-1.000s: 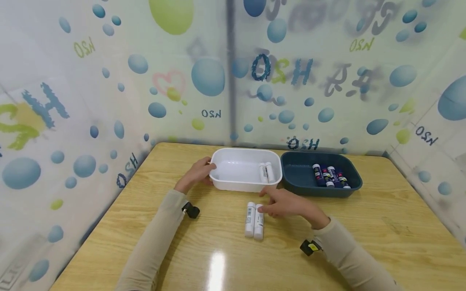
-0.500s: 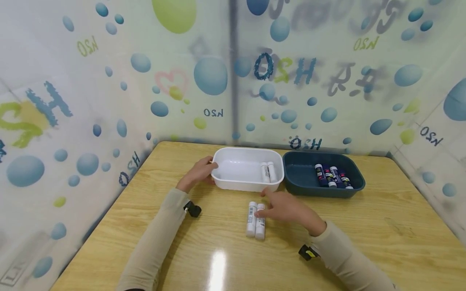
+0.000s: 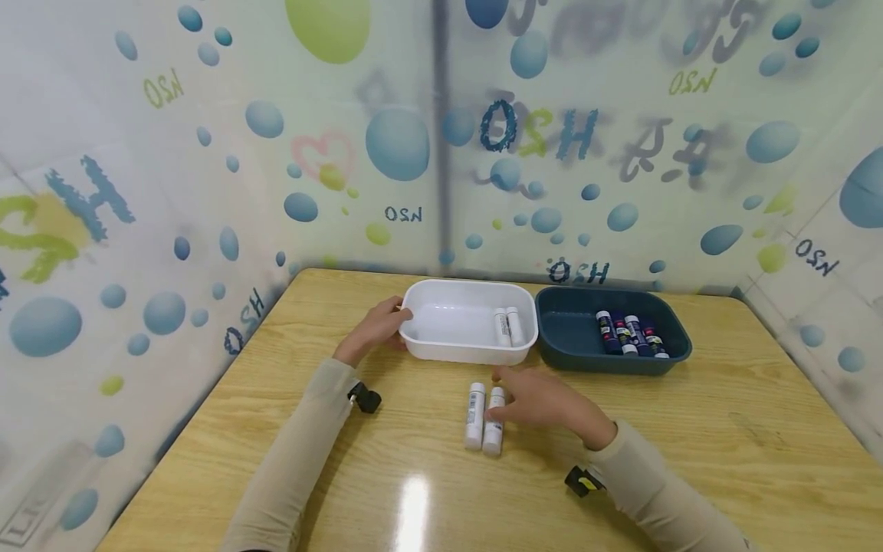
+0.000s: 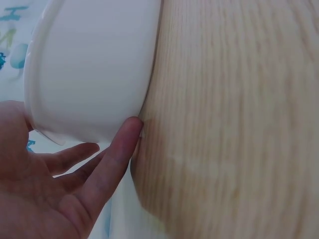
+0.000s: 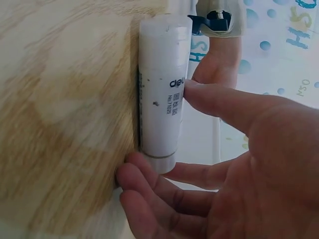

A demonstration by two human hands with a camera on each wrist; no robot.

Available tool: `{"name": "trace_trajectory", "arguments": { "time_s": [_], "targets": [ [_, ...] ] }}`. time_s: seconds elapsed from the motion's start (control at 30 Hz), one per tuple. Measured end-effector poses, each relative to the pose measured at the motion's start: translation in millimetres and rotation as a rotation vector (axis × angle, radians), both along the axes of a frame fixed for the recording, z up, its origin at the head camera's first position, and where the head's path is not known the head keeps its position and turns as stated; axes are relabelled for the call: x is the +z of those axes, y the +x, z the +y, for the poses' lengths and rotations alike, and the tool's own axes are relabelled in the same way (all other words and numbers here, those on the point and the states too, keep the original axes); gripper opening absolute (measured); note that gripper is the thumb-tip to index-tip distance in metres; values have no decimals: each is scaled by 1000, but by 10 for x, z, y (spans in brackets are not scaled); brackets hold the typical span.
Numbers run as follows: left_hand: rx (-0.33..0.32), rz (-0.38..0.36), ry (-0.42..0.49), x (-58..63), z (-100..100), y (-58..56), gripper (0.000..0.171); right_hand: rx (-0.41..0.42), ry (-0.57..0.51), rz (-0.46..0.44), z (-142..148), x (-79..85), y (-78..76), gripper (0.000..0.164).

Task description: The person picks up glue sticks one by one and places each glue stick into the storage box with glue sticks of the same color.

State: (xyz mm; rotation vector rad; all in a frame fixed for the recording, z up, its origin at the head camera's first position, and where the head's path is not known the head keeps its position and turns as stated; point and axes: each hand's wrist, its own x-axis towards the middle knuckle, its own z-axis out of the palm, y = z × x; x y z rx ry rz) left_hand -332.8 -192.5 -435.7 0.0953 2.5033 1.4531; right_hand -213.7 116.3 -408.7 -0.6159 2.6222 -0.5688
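My left hand (image 3: 375,326) grips the left end of a white plastic bin (image 3: 455,353), thumb at the rim. In the left wrist view its fingers lie against the bin's outer wall (image 4: 94,64). Two white glue sticks (image 3: 507,327) lie inside at the right end. In front of the bin, two more lie side by side on the table, with a narrow gap between them. My right hand (image 3: 541,400) holds the right-hand glue stick (image 5: 159,109), its thumb on the printed side and its fingers curled at one end. The left-hand glue stick (image 3: 474,418) is untouched.
A dark blue bin (image 3: 607,364) stands against the white bin's right side, with several purple-labelled sticks (image 3: 631,336) in it. Both bins sit near the back of the wooden table (image 3: 724,437), before a patterned curtain (image 3: 331,253).
The right-hand glue stick has shifted slightly away from its neighbour, opening a small gap. My right thumb has moved lower along the stick. My left hand stays at the bin.
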Motion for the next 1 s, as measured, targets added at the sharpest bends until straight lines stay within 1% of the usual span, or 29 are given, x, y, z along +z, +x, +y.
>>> {"name": "trace_trajectory", "arguments": {
  "time_s": [0.2, 0.37, 0.6, 0.8, 1.0],
  "targets": [
    [2, -3, 6, 2, 8, 18, 48, -4, -23, -39, 16, 2, -5, 56],
    [-1, -6, 9, 21, 11, 22, 49, 7, -38, -50, 37, -4, -26, 53],
    [-1, -15, 3, 46, 6, 37, 48, 3, -27, -62, 37, 9, -37, 49],
    [-5, -20, -9, 42, 5, 33, 49, -13, -16, -80, 33, 33, -36, 47],
    [-3, -19, -13, 31, 15, 20, 50, 1, -17, -72, 35, 34, -50, 45]
  ]
}}
